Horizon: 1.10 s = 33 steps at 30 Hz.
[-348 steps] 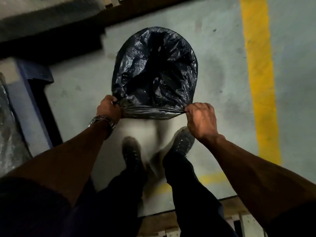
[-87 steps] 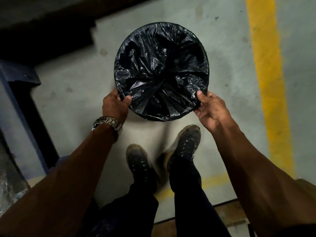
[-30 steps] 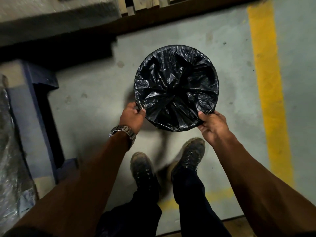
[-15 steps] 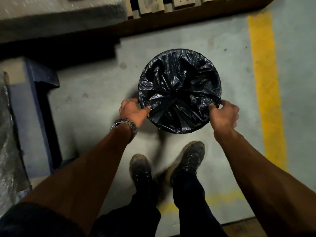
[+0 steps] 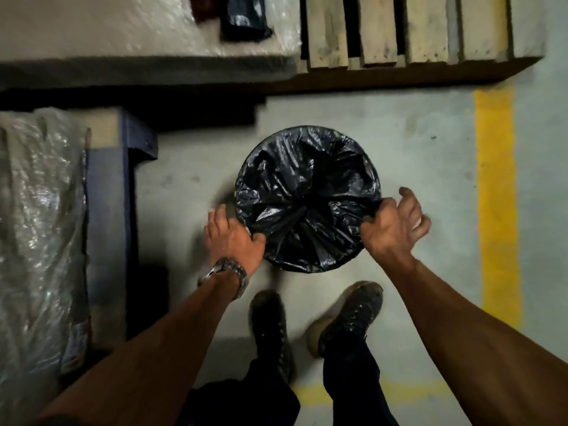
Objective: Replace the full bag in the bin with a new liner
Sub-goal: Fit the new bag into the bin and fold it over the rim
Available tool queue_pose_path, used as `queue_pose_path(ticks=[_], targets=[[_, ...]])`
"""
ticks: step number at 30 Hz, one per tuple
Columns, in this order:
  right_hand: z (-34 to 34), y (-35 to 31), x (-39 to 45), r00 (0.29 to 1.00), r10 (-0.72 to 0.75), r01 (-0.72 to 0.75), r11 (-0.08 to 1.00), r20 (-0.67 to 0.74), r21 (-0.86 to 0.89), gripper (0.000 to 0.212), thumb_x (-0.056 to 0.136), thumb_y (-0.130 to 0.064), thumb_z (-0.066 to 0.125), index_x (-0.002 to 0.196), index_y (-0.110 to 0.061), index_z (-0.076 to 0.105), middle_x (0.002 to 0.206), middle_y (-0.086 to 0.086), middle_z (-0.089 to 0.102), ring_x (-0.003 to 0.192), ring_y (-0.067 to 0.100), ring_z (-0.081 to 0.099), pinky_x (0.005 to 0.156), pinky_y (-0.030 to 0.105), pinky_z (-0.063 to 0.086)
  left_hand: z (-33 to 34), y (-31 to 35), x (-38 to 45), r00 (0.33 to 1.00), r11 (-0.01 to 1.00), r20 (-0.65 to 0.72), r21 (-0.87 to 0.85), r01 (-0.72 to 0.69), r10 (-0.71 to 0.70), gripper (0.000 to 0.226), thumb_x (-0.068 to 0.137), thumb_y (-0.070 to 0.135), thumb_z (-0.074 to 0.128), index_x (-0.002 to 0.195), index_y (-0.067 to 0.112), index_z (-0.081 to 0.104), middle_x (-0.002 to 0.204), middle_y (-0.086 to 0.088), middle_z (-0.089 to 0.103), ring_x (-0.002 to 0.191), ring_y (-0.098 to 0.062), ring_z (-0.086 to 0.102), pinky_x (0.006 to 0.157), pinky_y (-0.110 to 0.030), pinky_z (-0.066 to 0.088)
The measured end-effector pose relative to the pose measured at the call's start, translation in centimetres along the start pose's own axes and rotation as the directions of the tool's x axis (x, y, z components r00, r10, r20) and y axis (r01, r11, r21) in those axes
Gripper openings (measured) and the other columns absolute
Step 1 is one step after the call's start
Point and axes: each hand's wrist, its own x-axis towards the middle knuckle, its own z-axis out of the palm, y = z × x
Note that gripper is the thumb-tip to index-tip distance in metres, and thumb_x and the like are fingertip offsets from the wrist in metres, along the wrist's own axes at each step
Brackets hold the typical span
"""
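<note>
A round bin stands on the grey floor, fully covered by a crinkled black liner [image 5: 307, 192] folded over its rim, so the bin's own wall is hidden. My left hand [image 5: 232, 238], with a metal watch on the wrist, presses against the liner's near-left edge, thumb on the plastic. My right hand [image 5: 392, 224] pinches the liner at the near-right rim between thumb and forefinger, its other fingers spread outward. The liner sags into folds toward the middle.
A wooden pallet [image 5: 408, 32] lies beyond the bin. A plastic-wrapped load [image 5: 147, 29] carries a dark object [image 5: 242, 16]. A blue pallet with wrapped goods [image 5: 40, 229] is at left. A yellow floor line [image 5: 498, 195] runs at right. My shoes [image 5: 347, 315] stand just behind the bin.
Both hands have slid along the rim toward the bin's sides. My right hand has opened its outer fingers while pinching the liner. The view has tilted up, showing more of the pallet.
</note>
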Motion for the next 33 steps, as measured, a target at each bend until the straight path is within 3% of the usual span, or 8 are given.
queue_pose_path(ticks=[8, 11, 15, 17, 22, 27, 31, 33], targets=[[-0.2, -12.7, 0.1, 0.94, -0.326, 0.333, 0.941, 0.1, -0.06, 0.041, 0.074, -0.026, 0.065, 0.11, -0.009, 0.06, 0.15, 0.009, 0.025, 0.142, 0.027, 0.016, 0.114, 0.051, 0.007, -5.9, -7.9, 0.6, 0.952, 0.926, -0.028, -0.244, 0.288, -0.304, 0.048, 0.071, 0.027, 0.063, 0.109, -0.002, 0.061, 0.117, -0.02, 0.057, 0.111, -0.037, 0.052, 0.098, -0.04, 0.045], [0.8, -17.2, 0.9, 0.898, -0.424, 0.43, 0.902, 0.116, -0.036, 0.037, 0.076, -0.022, 0.063, 0.11, -0.009, 0.059, 0.15, 0.009, 0.024, 0.141, 0.027, 0.018, 0.114, 0.05, 0.008, -6.5, -11.0, 2.6, 0.918, 0.87, 0.062, -0.3, 0.391, -0.392, 0.059, 0.071, 0.044, 0.049, 0.101, -0.005, 0.064, 0.114, -0.024, 0.061, 0.11, -0.036, 0.053, 0.096, -0.036, 0.044], [2.3, -22.6, 2.5, 0.848, -0.513, 0.521, 0.853, 0.133, -0.032, 0.038, 0.079, -0.022, 0.062, 0.114, -0.007, 0.058, 0.151, 0.009, 0.024, 0.141, 0.026, 0.018, 0.115, 0.049, 0.008, -7.3, -13.1, 4.8, 0.849, 0.755, 0.104, -0.411, 0.511, -0.518, 0.05, 0.085, 0.026, 0.057, 0.114, -0.013, 0.05, 0.123, -0.032, 0.051, 0.118, -0.041, 0.046, 0.1, -0.038, 0.036], [2.9, -24.9, 3.5, 0.818, -0.557, 0.568, 0.821, 0.14, -0.054, 0.042, 0.079, -0.024, 0.061, 0.117, -0.007, 0.056, 0.151, 0.01, 0.025, 0.141, 0.026, 0.019, 0.116, 0.049, 0.01, -7.3, -13.9, 6.3, 0.831, 0.716, 0.069, -0.473, 0.514, -0.551, 0.057, 0.083, 0.026, 0.057, 0.124, -0.011, 0.044, 0.128, -0.033, 0.048, 0.121, -0.043, 0.045, 0.103, -0.041, 0.038], [4.2, -28.6, 5.5, 0.745, -0.63, 0.653, 0.756, 0.219, -0.045, 0.05, 0.09, -0.032, 0.053, 0.134, -0.011, 0.043, 0.151, 0.013, 0.026, 0.14, 0.03, 0.021, 0.115, 0.049, 0.012, -6.3, -15.6, 9.1, 0.794, 0.67, 0.171, -0.451, 0.59, -0.584, 0.056, 0.091, 0.027, 0.051, 0.135, -0.005, 0.04, 0.139, -0.026, 0.044, 0.13, -0.039, 0.039, 0.108, -0.039, 0.033], [4.4, -29.7, 6.5, 0.713, -0.61, 0.652, 0.758, 0.345, -0.008, 0.056, 0.095, -0.04, 0.043, 0.143, -0.015, 0.029, 0.145, 0.012, 0.034, 0.133, 0.033, 0.031, 0.108, 0.048, 0.025, -3.3, -17.6, 11.0, 0.791, 0.557, 0.255, -0.591, 0.583, -0.557, 0.06, 0.081, 0.033, 0.051, 0.132, 0.002, 0.051, 0.135, -0.017, 0.054, 0.128, -0.035, 0.048, 0.108, -0.042, 0.038], [3.1, -29.5, 6.4, 0.685, -0.649, 0.674, 0.737, 0.331, 0.053, 0.055, 0.097, -0.036, 0.043, 0.145, -0.016, 0.027, 0.142, 0.012, 0.036, 0.128, 0.033, 0.037, 0.103, 0.045, 0.034, 1.2, -19.3, 11.6, 0.705, 0.388, 0.31, -0.662, 0.642, -0.637, 0.079, 0.066, 0.048, 0.058, 0.13, 0.003, 0.05, 0.131, -0.019, 0.057, 0.121, -0.036, 0.053, 0.103, -0.049, 0.043], [2.3, -29.0, 6.1, 0.672, -0.698, 0.708, 0.703, 0.248, 0.064, 0.055, 0.096, -0.032, 0.046, 0.145, -0.016, 0.028, 0.142, 0.012, 0.036, 0.126, 0.032, 0.038, 0.102, 0.043, 0.036, -2.5, -16.3, 10.7, 0.644, 0.355, 0.295, -0.64, 0.682, -0.706, 0.092, 0.06, 0.056, 0.053, 0.136, 0.006, 0.043, 0.136, -0.021, 0.051, 0.122, -0.038, 0.05, 0.104, -0.048, 0.041]])
